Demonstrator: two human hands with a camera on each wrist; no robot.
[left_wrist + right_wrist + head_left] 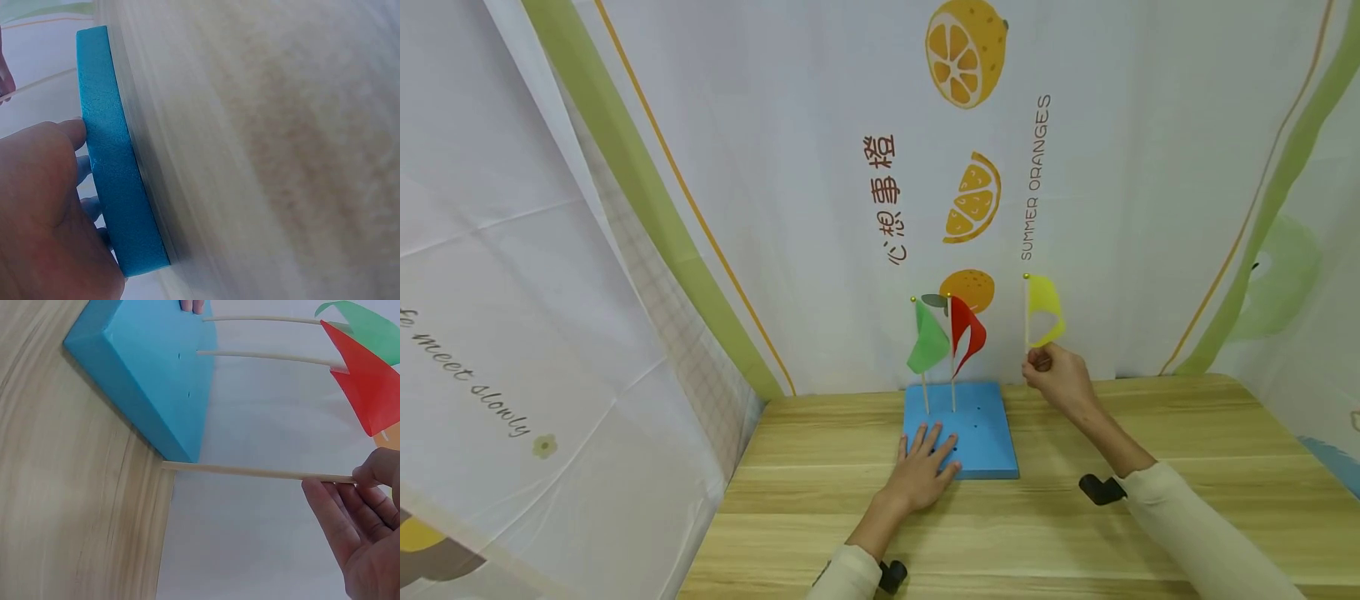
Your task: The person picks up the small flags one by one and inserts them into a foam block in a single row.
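Note:
My right hand (1063,382) pinches the stick of a yellow flag (1045,310) just under its cloth, to the right of a blue block (988,450). In the right wrist view the bare lower part of that stick (250,472) passes in front of the block's corner. My left hand (921,475) lies with fingers spread on the block's front left part. A green flag (928,342) and a red flag (966,329) stand in the block near its back edge, the green one slightly tilted. Several small dark holes show in the block's top.
The block rests on a wood-grain table (820,467). Behind the table hangs a pale cloth (820,250) printed with oranges, and another cloth (587,292) hangs at the left. A black wrist camera part (1102,490) sticks out below the right forearm.

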